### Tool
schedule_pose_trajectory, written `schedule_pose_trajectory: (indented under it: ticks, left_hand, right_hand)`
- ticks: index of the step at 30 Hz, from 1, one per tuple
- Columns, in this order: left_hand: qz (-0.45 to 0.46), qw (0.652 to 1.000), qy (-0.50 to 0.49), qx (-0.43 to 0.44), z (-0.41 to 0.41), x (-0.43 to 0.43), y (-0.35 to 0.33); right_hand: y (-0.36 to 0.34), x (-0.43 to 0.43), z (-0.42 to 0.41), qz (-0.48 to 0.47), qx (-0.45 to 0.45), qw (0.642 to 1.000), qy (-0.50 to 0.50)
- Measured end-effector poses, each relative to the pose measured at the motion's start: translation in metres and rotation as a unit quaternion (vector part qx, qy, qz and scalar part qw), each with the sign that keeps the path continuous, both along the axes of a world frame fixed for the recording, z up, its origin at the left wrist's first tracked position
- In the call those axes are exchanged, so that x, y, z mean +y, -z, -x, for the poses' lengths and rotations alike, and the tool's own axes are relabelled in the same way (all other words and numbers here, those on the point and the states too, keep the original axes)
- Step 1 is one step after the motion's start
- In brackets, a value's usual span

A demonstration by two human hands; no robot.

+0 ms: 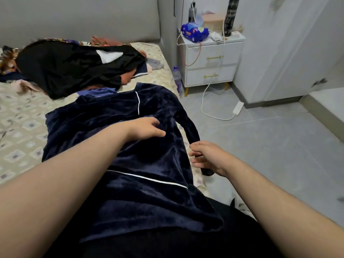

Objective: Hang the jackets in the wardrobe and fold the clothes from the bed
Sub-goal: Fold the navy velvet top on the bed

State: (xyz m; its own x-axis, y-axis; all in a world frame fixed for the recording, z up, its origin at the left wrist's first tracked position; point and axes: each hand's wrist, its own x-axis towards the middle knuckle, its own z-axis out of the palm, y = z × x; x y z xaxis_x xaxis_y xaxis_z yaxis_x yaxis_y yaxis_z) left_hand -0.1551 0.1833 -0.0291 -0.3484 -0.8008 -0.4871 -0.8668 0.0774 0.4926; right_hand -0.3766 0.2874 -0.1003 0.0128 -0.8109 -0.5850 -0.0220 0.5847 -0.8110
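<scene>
A navy velvet top (119, 146) with white piping lies spread flat on the bed (20, 131). My left hand (147, 128) rests on its middle with the fingers lying flat. My right hand (208, 157) is at the bed's right edge and holds the end of the top's right sleeve (188, 123), which hangs over the side. A heap of black and other clothes (74, 67) lies further up the bed near the headboard.
A white nightstand (210, 60) with gold handles stands right of the bed, carrying a blue pack, bottles and cables. A plastic bottle (176, 77) stands between bed and nightstand. A white power strip (238, 108) lies on the grey tiled floor. A white wardrobe (290, 45) stands at the right.
</scene>
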Motion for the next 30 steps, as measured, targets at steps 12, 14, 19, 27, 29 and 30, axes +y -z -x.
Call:
schedule_pose_trajectory:
  ticks: [12,14,19,27,29,30]
  left_hand:
    - [0.195,0.973,0.009,-0.122,0.069,-0.047,0.126]
    - [0.206,0.971,0.006,-0.120,0.072,-0.049,0.133]
    - [0.210,0.969,0.026,-0.125,0.071,-0.055,0.131]
    - [0.290,0.953,0.025,-0.084,0.069,-0.066,0.116]
    - [0.252,0.966,0.000,-0.054,0.067,-0.073,0.106]
    - [0.242,0.970,-0.020,-0.028,0.066,-0.077,0.098]
  right_hand:
    - [0.067,-0.098,0.022,-0.100,-0.093,0.974,0.178]
    - [0.080,-0.122,0.018,-0.132,-0.123,0.962,0.204]
    - [0.107,-0.177,-0.004,-0.193,-0.250,0.916,0.246]
    - [0.166,-0.231,0.016,-0.137,-0.217,0.903,0.345]
    - [0.144,-0.225,0.018,-0.092,-0.201,0.907,0.359]
    - [0.136,-0.226,0.024,-0.090,-0.180,0.889,0.410]
